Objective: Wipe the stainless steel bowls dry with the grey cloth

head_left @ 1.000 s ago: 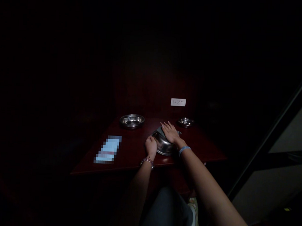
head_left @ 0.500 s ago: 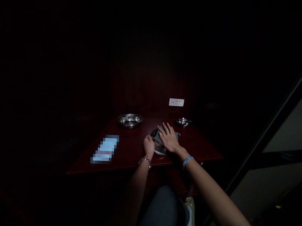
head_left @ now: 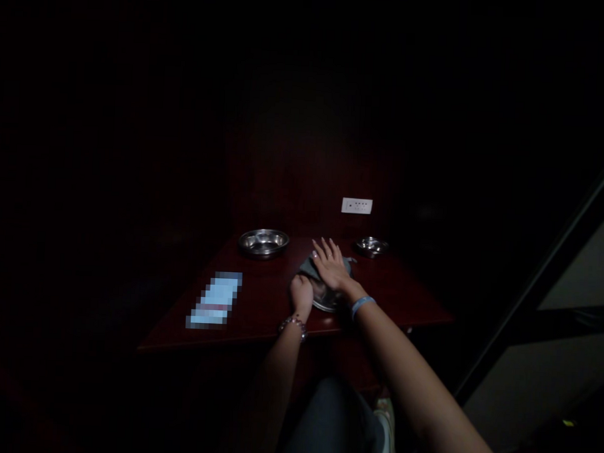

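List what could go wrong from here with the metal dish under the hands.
1. The right hand presses a grey cloth flat on the metal dish, which the left hand grips only at its rim; it might skid or tip.
2. The dish sits near the table's front edge, so a hard stroke could push it off.
3. The scene is very dim, so missed spots may go unseen.

A dark red desk (head_left: 258,305) carries the things. On it lie a steel bowl (head_left: 264,242), a smaller bowl (head_left: 372,245), an upturned dish (head_left: 326,296) and a blurred pale card (head_left: 215,299).
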The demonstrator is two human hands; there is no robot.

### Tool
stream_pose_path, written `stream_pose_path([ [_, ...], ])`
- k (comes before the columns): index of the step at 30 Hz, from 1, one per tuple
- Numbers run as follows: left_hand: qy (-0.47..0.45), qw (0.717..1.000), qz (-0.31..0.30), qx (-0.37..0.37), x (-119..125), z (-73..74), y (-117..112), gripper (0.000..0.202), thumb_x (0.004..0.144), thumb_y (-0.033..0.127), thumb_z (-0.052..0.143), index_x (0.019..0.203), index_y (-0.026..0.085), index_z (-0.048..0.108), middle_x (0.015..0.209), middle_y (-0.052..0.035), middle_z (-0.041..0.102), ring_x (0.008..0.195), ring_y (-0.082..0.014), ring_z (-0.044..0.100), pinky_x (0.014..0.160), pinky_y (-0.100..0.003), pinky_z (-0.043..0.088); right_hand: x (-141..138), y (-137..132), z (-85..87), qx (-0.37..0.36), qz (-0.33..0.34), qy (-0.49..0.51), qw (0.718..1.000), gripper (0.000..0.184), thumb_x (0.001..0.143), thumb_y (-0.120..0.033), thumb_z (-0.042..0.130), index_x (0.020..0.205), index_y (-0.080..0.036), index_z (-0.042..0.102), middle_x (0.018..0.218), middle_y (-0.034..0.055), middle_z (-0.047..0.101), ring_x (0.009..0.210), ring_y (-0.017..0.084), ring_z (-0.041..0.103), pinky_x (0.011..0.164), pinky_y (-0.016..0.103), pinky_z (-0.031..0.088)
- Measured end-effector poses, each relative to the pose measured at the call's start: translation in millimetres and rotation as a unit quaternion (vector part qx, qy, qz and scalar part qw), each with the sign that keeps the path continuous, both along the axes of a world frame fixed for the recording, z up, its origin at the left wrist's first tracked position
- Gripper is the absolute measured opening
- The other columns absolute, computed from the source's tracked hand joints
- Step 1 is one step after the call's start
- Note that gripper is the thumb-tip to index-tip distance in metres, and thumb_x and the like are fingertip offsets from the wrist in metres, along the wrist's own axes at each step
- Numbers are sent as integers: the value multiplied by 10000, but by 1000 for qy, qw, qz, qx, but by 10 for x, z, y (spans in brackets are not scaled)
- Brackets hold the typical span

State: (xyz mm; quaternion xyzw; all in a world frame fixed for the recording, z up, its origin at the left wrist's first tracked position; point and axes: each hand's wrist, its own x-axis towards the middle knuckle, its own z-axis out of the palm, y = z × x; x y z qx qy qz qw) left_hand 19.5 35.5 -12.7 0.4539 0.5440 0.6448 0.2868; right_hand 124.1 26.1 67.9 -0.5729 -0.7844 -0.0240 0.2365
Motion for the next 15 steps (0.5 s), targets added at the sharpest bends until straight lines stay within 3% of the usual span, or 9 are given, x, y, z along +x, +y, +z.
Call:
stream_pose_path([
  [6, 29, 999, -10, -11, -9, 14, -21, 320, 924, 218, 381, 638, 211, 525, 682, -89, 630, 618, -183, 553, 652, -309, 417, 160, 101, -8, -21, -43, 13, 999, 618, 1066, -475, 113, 1612, -206, 219, 1705, 86, 153, 1585, 230, -17, 1275, 508, 79],
  [15, 61, 997, 5, -37, -1, 41, -24, 356, 948, 210, 361, 699, 178, 613, 735, -121, 672, 686, -210, 616, 711, -322, 456, 345, -45, -157, -17, -93, 6, 996, 597, 1064, -480, 115, 1611, -264, 222, 1707, 51, 160, 1585, 239, -1, 1270, 519, 78],
])
